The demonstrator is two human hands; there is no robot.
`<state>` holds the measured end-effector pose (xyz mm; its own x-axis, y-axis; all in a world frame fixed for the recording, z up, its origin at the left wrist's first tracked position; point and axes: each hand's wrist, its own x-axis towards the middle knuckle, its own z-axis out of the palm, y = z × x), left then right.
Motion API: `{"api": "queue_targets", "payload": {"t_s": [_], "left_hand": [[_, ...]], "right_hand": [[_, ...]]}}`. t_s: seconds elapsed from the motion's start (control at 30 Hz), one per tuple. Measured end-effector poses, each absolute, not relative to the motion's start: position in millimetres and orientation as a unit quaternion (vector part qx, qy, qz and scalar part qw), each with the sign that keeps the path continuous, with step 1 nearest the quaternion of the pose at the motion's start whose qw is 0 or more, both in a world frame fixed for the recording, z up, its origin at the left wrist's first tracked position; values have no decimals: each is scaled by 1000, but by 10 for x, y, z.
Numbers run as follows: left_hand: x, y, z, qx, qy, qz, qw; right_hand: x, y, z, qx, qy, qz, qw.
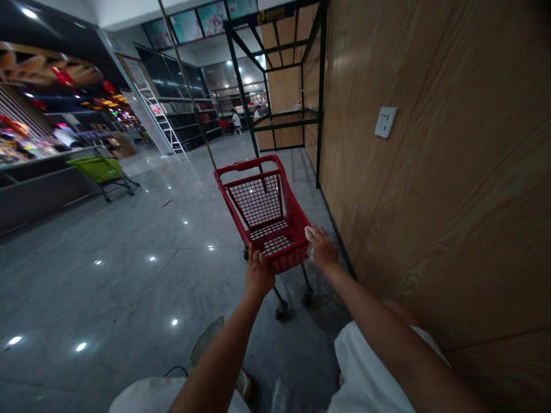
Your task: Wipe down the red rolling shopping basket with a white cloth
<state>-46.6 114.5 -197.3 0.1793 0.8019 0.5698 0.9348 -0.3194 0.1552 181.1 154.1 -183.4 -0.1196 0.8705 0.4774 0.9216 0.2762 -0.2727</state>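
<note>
Grasping the near left corner of a red shopping cart (297, 221), the left hand (259, 274) is curled over the basket rim, thumb side facing the near end. By the right hand (322, 248), a crumpled white piece (309, 234) is held against the near right corner; whether it is cloth or paper cannot be told. The forearms are extended from the near edge, between legs covered in white clothing (365, 367). The cart is placed upright on a glossy grey floor (129, 298), its basket end turned near and its handle (252, 164) far. Along the right, the scene is bounded by a wood-grained wall (451, 172), on which a white socket plate (385, 122) is mounted. Beyond the cart, a dark metal frame (286, 124) is set beside the wall. On the left, a green cart (98, 168) is seen near a long counter (38, 195). Farther back, a ladder (160, 117) is leaned before dark shelving (193, 117), and a person in a white top (236, 120) is shown. Above, lit screens (187, 26) are mounted in a row.
</note>
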Motion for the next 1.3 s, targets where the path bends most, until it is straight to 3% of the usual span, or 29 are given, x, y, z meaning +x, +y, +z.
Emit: {"api": "queue_targets", "payload": {"t_s": [0.3,0.57,0.8,0.9,1.17,1.3], "left_hand": [[-386,1109,-1903,-800,-527,-243,153],[-466,1105,-1958,-774,-551,-288,119],[-402,1111,-1984,-764,-550,-320,110],[-373,1109,-2007,-759,-545,-335,125],[-382,1119,-1978,-803,-479,-306,176],[-420,1107,-1972,-797,-494,-306,166]], "right_hand": [[1039,1077,-2031,-347,-887,-62,297],[1636,1345,-1815,-488,-841,-45,230],[1952,1543,-1917,-599,-720,-13,351],[1746,1504,-1996,-576,-716,-15,394],[1023,1061,-2075,-350,-876,-37,331],[1218,1181,-1961,-428,-861,-24,275]]}}
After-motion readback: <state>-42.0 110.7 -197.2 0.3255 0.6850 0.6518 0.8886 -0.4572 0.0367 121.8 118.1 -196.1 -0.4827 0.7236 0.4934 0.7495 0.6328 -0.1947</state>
